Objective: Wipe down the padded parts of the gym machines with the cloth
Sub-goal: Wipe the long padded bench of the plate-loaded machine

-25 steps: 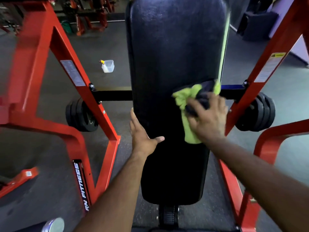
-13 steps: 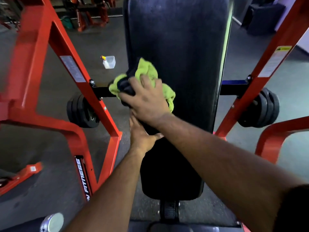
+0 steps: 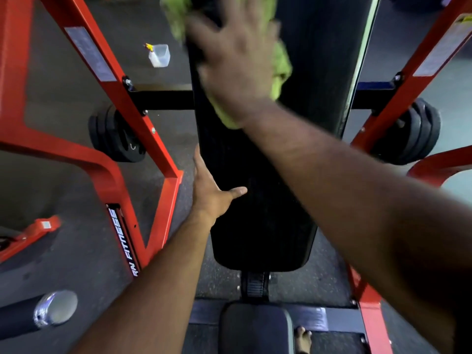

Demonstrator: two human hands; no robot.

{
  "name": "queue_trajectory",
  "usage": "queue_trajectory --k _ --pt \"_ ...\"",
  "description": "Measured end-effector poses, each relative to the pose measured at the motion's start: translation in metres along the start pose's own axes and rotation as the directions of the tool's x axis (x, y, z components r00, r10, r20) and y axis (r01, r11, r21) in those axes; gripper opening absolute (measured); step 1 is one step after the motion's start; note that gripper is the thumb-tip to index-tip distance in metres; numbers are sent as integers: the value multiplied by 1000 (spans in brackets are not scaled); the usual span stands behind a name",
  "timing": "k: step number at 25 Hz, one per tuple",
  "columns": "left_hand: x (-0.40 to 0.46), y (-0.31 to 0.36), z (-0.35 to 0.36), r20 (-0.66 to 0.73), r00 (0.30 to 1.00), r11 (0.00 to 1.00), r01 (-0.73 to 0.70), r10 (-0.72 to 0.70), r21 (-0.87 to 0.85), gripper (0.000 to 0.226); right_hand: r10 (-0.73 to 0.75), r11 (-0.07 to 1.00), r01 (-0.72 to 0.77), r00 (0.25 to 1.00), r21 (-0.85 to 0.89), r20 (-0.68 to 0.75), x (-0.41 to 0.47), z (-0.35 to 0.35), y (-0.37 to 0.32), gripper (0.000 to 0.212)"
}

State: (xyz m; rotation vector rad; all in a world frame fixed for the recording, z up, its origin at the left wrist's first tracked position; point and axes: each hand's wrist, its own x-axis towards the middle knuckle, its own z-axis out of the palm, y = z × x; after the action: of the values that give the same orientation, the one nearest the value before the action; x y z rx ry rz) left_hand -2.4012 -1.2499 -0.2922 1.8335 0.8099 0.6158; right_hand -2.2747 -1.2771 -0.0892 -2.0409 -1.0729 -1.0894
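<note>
The right hand (image 3: 235, 60), fingers spread, presses the cloth (image 3: 281, 65) on the back pad (image 3: 255, 200); left hand (image 3: 209, 195) rests flat, seat pad (image 3: 255, 328) seemingly unwiped.

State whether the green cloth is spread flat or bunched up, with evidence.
Bunched up: the green cloth sits crumpled under the right hand, its folds bulging out at both sides on the black pad.

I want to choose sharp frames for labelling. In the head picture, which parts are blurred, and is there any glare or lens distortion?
In the head view, the right hand and green cloth are smeared by motion blur. The left hand on the black pad is fairly sharp. The chrome bar end shows a bright glare. The red frame splays outward, wide-angle distortion.
</note>
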Motion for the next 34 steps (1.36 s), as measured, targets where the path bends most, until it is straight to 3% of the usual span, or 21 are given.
queue_trajectory --k 2,4,5,6,7,8,9,11,13,15,18,20,22,24,27,30,32,34 --pt "-2 17 -1 -8 1000 999 29 -29 20 134 -203 979 201 975 29 95 -41 11 -29 26" --pt "-14 46 14 -55 998 989 -11 20 145 92 -329 943 313 930 115 166 -102 11 -20 28" --pt "-14 46 19 -110 991 979 -50 73 199 65 -344 938 325 918 124 198 -132 6 -6 28" --pt "-16 42 24 -203 966 956 -100 159 277 52 -316 949 301 918 96 241 -157 -3 12 28" --pt "-23 34 20 -124 977 945 -128 172 300 63 -252 967 249 933 45 258 -174 -15 32 31" --pt "-21 24 17 -23 987 953 -146 157 267 95 -171 984 179 955 -12 240 -179 -26 55 35" --pt "-11 13 17 -26 993 978 -106 112 182 125 -91 993 105 976 -60 200 -173 -35 74 39" --pt "0 -5 3 -31 999 998 -7 9 56 143 93 991 -78 985 -107 144 -136 -45 89 38" --pt "2 5 4 -12 1000 999 15 -16 -35 144 251 964 -239 963 -115 102 -99 -35 70 37" --pt "2 9 10 -8 1000 998 9 -10 -60 143 215 971 -206 975 -122 60 -88 -19 37 35" --pt "-5 -4 7 -7 1000 986 13 -14 -168 127 -103 994 105 991 -20 85 -118 -1 18 21" --pt "-12 -7 11 0 998 978 59 -60 -201 100 -346 938 336 927 89 146 -159 0 25 24" --pt "-16 -5 12 24 994 977 108 -106 -181 85 -468 884 446 852 141 235 -199 -6 39 26" --pt "-16 -10 8 55 993 967 115 -105 -229 103 -363 931 356 887 78 287 -224 -21 62 29" --pt "-17 -12 4 13 997 974 76 -75 -215 118 -48 996 60 982 -65 180 -198 -46 97 33" --pt "-17 -15 14 -10 997 972 68 -72 -226 117 187 979 -175 974 -101 125 -128 -40 69 35" --pt "-18 -19 13 -27 998 976 43 -50 -212 114 150 987 -142 980 -68 131 -103 -19 28 37" --pt "-16 -27 9 -10 1000 967 22 -25 -252 109 -38 999 37 989 6 143 -112 0 -5 30"
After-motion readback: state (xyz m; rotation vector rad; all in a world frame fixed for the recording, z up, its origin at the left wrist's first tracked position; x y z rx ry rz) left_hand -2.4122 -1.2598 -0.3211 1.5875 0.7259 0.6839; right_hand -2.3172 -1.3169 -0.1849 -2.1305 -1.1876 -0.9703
